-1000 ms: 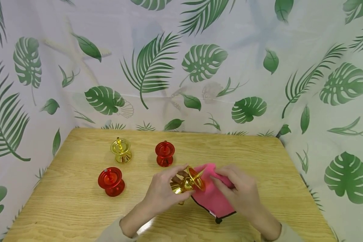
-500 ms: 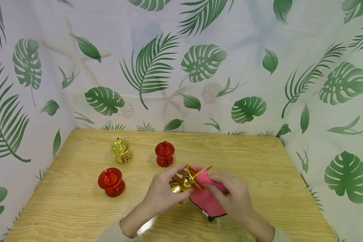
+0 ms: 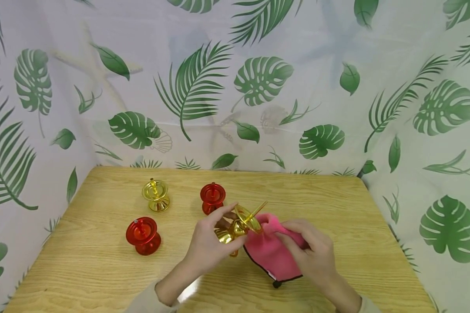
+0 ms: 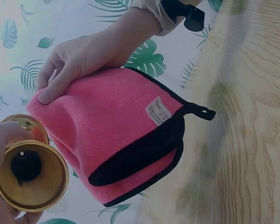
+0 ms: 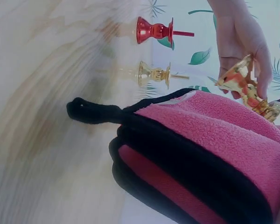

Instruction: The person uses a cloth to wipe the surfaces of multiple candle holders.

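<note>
1. On my head view, the left hand [image 3: 209, 243] is clamped on a gold spiked holder [image 3: 238, 227], fingers and thumb curled round its body; the holder is tilted above the tabletop [image 3: 368, 234], its spike [image 3: 257, 210] pointing up and to the right.
2. My right hand [image 3: 315, 252] pinches a pink cloth [image 3: 272, 258] between thumb and fingers, so the cloth hangs just beside the holder's dish (whether the two touch, I cannot tell).
3. From the left wrist I see the cloth's black edging, a pale label [image 4: 158, 111] and a black loop [image 4: 200, 111] at one corner.
4. Three more holders stand upright on the tabletop, to the left of the cloth: a red one [image 3: 142, 234] nearest me, a second gold one [image 3: 156, 195] behind it, and another red one [image 3: 212, 195], partly hidden behind the left hand.
</note>
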`<action>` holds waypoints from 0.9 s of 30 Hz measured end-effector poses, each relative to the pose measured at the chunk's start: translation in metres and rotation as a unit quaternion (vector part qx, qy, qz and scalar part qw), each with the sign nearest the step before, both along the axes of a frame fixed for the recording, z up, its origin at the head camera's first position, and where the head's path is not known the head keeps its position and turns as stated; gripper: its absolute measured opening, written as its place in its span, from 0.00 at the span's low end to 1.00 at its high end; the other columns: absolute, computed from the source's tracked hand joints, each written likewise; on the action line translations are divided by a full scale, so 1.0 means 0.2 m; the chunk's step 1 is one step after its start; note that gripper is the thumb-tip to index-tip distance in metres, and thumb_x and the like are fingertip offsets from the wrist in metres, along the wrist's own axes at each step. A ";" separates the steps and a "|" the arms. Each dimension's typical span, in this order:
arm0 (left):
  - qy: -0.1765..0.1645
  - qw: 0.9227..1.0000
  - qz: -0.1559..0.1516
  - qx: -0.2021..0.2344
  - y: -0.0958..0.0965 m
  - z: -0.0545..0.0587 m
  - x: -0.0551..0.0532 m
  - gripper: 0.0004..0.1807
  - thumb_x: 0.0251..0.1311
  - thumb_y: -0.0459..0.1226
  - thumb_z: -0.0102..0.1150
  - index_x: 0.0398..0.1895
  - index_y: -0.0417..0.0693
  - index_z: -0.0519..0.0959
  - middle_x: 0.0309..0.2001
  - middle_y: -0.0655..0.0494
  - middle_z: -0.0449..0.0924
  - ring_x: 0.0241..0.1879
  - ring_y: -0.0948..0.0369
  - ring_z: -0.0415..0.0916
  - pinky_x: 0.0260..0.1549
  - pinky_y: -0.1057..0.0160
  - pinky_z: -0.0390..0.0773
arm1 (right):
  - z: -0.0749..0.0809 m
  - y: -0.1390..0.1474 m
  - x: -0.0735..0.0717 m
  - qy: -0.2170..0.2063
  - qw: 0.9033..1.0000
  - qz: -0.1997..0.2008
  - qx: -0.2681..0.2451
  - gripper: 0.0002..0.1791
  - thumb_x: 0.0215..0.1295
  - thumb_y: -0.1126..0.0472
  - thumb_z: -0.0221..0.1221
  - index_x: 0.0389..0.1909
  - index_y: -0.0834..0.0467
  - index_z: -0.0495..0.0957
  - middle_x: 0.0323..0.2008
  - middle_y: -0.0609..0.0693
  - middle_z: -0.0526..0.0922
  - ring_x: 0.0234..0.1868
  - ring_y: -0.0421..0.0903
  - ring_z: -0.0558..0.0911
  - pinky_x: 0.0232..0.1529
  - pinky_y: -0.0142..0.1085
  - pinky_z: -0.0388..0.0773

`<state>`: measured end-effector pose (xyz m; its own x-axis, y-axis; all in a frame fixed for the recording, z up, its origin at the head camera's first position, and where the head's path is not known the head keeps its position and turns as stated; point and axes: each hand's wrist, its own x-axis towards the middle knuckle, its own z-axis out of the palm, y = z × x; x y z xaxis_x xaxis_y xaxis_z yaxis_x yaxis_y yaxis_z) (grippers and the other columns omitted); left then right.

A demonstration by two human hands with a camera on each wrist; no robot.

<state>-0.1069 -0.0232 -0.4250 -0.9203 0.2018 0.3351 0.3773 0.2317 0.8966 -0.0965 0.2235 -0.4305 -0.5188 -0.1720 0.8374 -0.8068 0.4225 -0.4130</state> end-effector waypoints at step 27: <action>-0.100 0.994 -0.006 0.052 0.05 -0.01 -0.01 0.34 0.54 0.36 0.80 0.66 0.45 0.79 0.48 0.46 0.88 0.35 0.66 0.78 0.36 0.69 0.78 | -0.02 -0.07 -0.03 0.075 0.993 -0.017 0.093 0.16 0.75 0.51 0.63 0.38 0.61 0.88 0.32 0.51 0.89 0.28 0.44 0.88 0.31 0.31 0.85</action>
<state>-0.1084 -0.0142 -0.4276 -0.9682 0.1881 0.1650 0.1911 0.1303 0.9729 -0.1015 0.2088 -0.4353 -0.3986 -0.3162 0.8609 -0.8377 0.5077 -0.2013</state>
